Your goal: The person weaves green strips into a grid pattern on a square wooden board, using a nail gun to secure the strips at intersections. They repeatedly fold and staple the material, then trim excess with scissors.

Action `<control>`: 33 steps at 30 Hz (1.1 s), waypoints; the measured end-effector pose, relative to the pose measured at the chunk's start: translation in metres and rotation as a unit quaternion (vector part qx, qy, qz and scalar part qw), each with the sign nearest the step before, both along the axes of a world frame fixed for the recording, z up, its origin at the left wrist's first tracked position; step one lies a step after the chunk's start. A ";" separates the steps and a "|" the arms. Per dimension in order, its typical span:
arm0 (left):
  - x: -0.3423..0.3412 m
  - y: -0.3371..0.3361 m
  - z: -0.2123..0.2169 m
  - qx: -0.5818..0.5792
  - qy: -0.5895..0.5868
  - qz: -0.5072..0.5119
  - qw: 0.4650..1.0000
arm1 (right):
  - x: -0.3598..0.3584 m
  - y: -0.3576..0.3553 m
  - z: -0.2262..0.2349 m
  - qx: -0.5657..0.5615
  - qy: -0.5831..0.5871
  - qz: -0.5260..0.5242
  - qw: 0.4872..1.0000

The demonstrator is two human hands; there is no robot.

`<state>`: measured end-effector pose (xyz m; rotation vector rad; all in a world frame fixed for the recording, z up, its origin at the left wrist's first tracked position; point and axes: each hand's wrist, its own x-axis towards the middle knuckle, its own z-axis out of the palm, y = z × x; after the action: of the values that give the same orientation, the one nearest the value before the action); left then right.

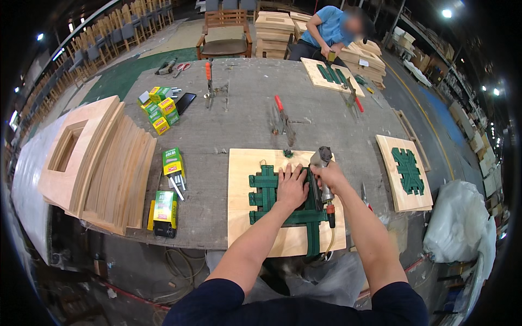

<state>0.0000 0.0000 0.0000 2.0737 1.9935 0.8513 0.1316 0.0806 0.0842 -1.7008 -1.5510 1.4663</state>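
Note:
A light plywood panel (239,233) lies in front of me on the table, with dark green webbing straps (265,182) crossing over its middle. One strap hangs past the panel's near edge. My left hand (293,187) rests flat on the straps, fingers spread, holding nothing. Just right of it, my right hand (328,175) is wrapped around an air stapler (324,155), whose long dark magazine lies along the straps. An air hose (331,239) runs from the tool toward me. A small green scrap of webbing (288,154) sits near the panel's far edge.
Stacked wooden frames (114,168) stand left, near staple boxes (173,160) and a phone (186,103). Clamps (280,108) are fixed mid-table. A strapped panel (386,174) lies right. Across the table, a person (329,32) works on another panel (312,70).

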 end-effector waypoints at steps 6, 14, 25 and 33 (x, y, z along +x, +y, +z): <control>-0.001 -0.009 -0.011 0.027 -0.040 0.000 0.999 | -0.003 -0.013 0.001 -0.018 0.012 -0.004 1.000; -0.012 -0.002 -0.010 0.064 -0.081 0.009 0.995 | -0.018 -0.014 0.008 -0.027 0.013 0.030 0.999; -0.013 -0.001 -0.011 0.083 -0.110 0.015 0.990 | -0.020 -0.014 0.007 0.009 0.002 0.025 1.000; -0.021 -0.004 -0.005 0.129 -0.175 0.039 0.975 | -0.017 -0.015 0.015 0.001 -0.016 0.019 1.000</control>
<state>-0.0207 -0.0040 -0.0054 1.8073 1.8614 1.4462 0.1143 0.0659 0.0989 -1.7101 -1.6103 1.4619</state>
